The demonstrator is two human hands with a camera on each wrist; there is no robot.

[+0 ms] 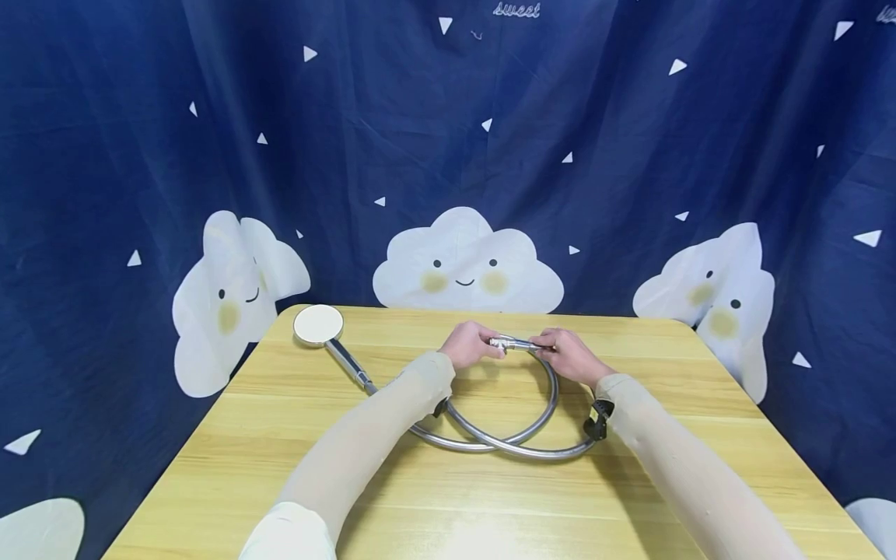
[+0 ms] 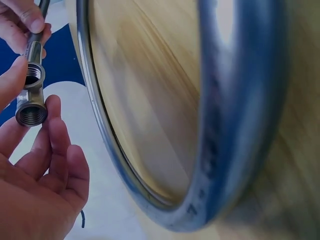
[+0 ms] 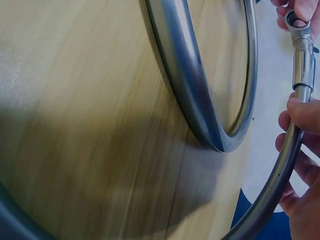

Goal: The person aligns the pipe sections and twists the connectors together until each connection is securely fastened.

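A shiny metal tee fitting with threaded openings is pinched between the thumb and fingers of my left hand. It meets the chrome end nut of a grey shower hose. Just behind that nut, my right hand grips the hose with thumb and fingers. Both hands are raised a little above the table's far half. The hose loops below them and crosses itself. Its other end runs to a hand shower with a round white face, lying at the far left. Whether the joint is threaded tight cannot be seen.
Under everything is a light wooden table. A dark blue curtain with white clouds and triangles hangs close behind its far edge and along both sides. A black strap device sits on the right wrist, near the hose.
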